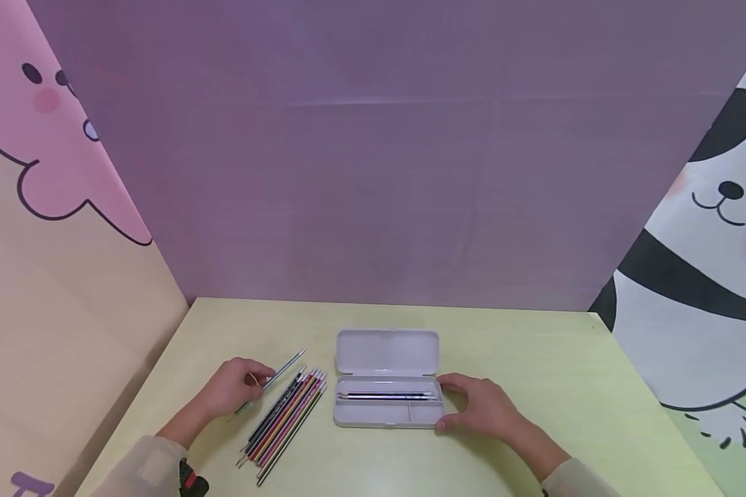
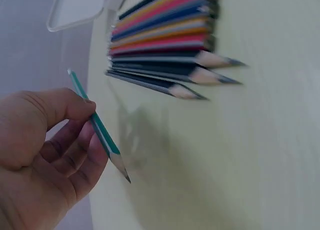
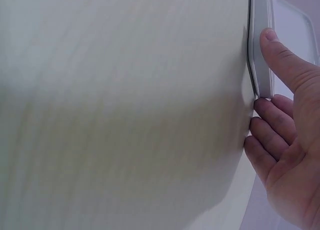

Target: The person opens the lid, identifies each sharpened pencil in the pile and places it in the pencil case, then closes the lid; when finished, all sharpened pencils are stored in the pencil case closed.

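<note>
My left hand (image 1: 239,386) pinches a green pencil (image 2: 102,135) between thumb and fingers, its sharpened tip pointing down toward the table. The pencil is held above the table, left of a row of pencils (image 1: 286,417) lying side by side in black, pink, yellow and other colours. An open white pencil case (image 1: 373,416) lies to the right of that row, lid folded back. Dark pencils (image 1: 385,396) lie lengthwise in its rear compartment. At the case's right end, my right hand (image 1: 485,407) holds it, thumb at the front corner and fingers toward the back.
The pale yellow table (image 1: 534,359) meets a purple wall panel (image 1: 373,172) at its far edge. A pink cartoon figure (image 1: 56,138) decorates the left wall, a panda picture (image 1: 709,276) the right one. A small divider (image 1: 409,413) splits the case's front part.
</note>
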Demonstrator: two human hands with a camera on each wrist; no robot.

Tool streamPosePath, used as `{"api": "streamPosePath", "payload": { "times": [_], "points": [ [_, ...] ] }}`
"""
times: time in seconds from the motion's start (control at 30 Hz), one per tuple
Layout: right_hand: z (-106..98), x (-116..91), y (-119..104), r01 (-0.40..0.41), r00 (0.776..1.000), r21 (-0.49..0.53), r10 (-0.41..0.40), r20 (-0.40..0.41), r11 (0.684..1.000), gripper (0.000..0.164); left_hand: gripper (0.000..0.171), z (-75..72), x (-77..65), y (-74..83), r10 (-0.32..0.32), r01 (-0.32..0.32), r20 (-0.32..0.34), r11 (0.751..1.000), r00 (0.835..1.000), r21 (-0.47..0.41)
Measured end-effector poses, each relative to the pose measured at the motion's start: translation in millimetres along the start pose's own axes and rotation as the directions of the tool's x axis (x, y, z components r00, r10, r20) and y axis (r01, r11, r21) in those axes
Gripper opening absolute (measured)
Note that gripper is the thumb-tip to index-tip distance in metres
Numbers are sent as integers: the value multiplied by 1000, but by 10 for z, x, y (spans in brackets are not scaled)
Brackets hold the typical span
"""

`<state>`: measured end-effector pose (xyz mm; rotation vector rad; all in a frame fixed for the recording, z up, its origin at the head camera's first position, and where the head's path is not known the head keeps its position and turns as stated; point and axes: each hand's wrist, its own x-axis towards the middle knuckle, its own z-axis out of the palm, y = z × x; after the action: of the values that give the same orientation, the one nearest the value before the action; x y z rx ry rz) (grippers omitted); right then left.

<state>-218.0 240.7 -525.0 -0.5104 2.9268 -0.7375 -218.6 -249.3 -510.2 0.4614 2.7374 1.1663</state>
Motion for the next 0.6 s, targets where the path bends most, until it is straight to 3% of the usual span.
{"api": "streamPosePath", "payload": {
  "times": [0.17,0.37,0.6],
  "points": [
    [-47,-4,-13,22,1000,6,-23,12,1000,85,30,37,150,170,35,-35,-2,999,999,0],
    [-49,-10,10,44,999,12,-44,7,999,84,27,221,421,512,51,-51,3,999,999,4],
    [-19,-5,22,43,999,11,-43,4,999,83,28,471,729,894,132,-129,96,991,987,-32]
  ]
}}
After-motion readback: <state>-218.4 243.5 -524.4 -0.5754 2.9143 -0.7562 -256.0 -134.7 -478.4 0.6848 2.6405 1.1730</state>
